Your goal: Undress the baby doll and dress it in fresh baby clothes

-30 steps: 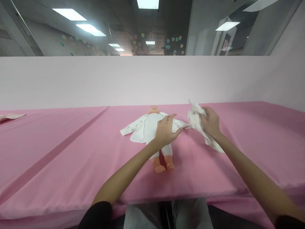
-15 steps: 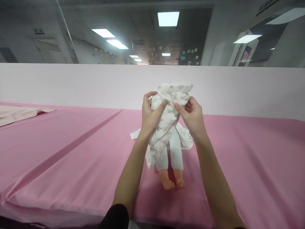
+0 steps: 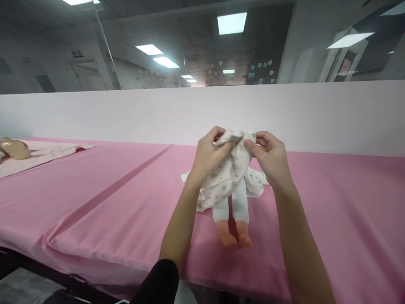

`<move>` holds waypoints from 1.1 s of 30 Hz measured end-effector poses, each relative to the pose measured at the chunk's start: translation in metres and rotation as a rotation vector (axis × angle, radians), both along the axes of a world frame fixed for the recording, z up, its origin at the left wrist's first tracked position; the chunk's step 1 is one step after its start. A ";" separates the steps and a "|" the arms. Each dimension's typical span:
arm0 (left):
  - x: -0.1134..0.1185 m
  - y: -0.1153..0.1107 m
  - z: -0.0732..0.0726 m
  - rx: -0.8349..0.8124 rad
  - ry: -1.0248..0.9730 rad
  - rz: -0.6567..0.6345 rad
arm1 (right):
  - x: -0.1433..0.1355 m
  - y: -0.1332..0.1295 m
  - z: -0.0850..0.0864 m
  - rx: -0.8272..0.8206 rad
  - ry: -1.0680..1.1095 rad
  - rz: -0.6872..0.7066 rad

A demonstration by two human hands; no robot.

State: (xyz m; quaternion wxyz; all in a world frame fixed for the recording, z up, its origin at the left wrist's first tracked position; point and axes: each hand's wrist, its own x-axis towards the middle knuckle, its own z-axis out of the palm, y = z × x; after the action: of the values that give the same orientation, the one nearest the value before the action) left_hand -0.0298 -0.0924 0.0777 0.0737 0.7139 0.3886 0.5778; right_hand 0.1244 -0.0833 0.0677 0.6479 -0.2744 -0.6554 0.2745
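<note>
Both the left hand point(image 3: 207, 158) and right hand point(image 3: 270, 158) pinch the printed baby trousers point(image 3: 226, 179) by the waistband above the doll point(image 3: 234, 211) lying mid-table, far from its edges, and the next move seems to call for spreading the opening toward the doll's feet.

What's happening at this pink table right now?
A person holds a small printed baby garment up by its top edge, the left hand and right hand pinching it on either side. It hangs in front of a doll lying on its back on the pink table, white-legged and barefoot, feet toward the camera. More white clothing is spread open under the doll. At the far left lies a pale pink cloth.
</note>
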 end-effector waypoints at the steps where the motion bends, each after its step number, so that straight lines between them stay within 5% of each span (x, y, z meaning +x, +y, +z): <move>1: 0.003 -0.006 0.001 -0.001 0.060 -0.040 | 0.000 0.000 0.000 -0.015 -0.012 0.025; 7: 0.012 -0.017 0.005 0.034 0.132 -0.255 | 0.009 -0.005 0.003 -0.030 -0.031 0.130; 16: -0.009 -0.007 0.002 -0.269 0.302 -0.402 | 0.020 0.013 0.000 0.062 0.088 0.018; 19: -0.018 -0.010 0.007 -0.092 0.270 -0.257 | 0.028 0.012 0.003 0.133 0.167 -0.066; 22: -0.024 -0.026 0.014 0.285 0.029 -0.126 | 0.031 -0.022 0.013 0.322 0.240 -0.169; 26: -0.025 -0.049 0.021 0.620 -0.137 -0.237 | 0.031 -0.078 0.027 0.552 0.302 -0.436; 29: -0.022 -0.035 0.016 0.442 -0.057 -0.176 | 0.039 -0.068 0.027 0.503 0.224 -0.473; 33: -0.022 0.016 -0.005 0.075 0.132 0.013 | 0.059 0.008 0.004 0.168 0.060 -0.477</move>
State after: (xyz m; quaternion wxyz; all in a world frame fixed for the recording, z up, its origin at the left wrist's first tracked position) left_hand -0.0521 -0.0762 0.0727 0.0176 0.7501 0.3754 0.5442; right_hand 0.1833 -0.0753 0.0714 0.7340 -0.3583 -0.5731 0.0665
